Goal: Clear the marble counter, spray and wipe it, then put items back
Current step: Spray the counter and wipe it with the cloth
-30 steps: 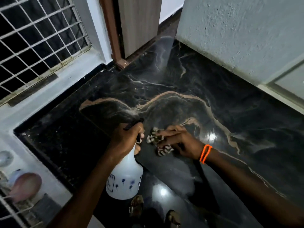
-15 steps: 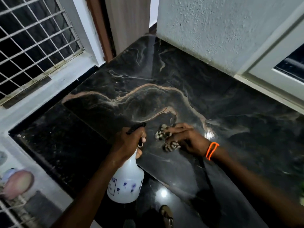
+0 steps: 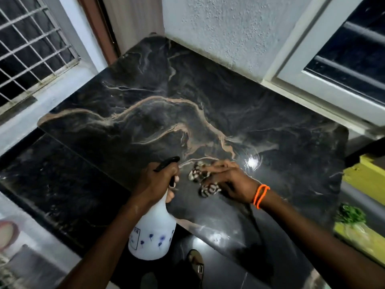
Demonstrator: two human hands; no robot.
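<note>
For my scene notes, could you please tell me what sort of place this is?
Probably a home, at a corner counter: a dark marble counter between a barred window and a plastered wall, beside a wooden door frame.

Counter, bottle and cloth

The black marble counter [image 3: 145,113] is shiny. The white spray bottle [image 3: 153,234] tilts. The small cloth [image 3: 195,173] looks striped, maybe.

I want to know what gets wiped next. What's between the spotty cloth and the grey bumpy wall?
Only bare black marble counter with tan veins lies between the spotted cloth and the textured wall, in the head view.
</note>
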